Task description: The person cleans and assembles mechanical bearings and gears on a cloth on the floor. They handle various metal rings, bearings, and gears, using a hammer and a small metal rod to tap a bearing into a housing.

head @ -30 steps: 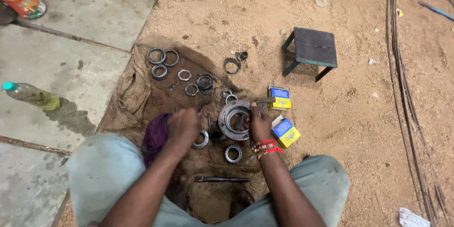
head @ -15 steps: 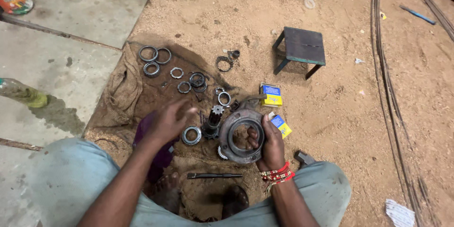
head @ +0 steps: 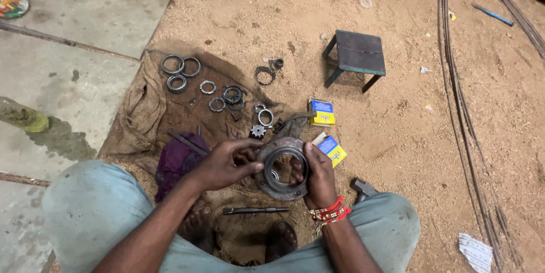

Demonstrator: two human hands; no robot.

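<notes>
Closest to me, between my knees, a slim dark metal rod (head: pixel 255 210) lies on the dirt, its length running left to right. Just above it I hold a round metal housing ring (head: pixel 282 168) off the ground in both hands, tipped up so its open bore faces me and its axis points roughly toward the camera. My right hand (head: pixel 319 176) is clamped on the ring's right rim, fingers curled through the opening; red bangles (head: pixel 329 212) sit on that wrist. My left hand (head: pixel 227 163) is closed on the left rim, thumb on the near edge.

Left of my left hand, a purple cloth (head: pixel 173 162) is bunched on a brown sackcloth (head: pixel 142 114). Just beyond the ring, a small toothed gear (head: pixel 258 131) and a bearing ring (head: pixel 265 117) rest on the sack. To the right, two small blue-and-yellow boxes (head: pixel 331 149) lie on the sand, one behind the other.

Farther out, several loose metal rings (head: pixel 180 66) are scattered across the sack. Beyond the boxes stands a small dark metal stool (head: pixel 357 54). At far right, long thin wires (head: pixel 454 97) curve over the sand.
</notes>
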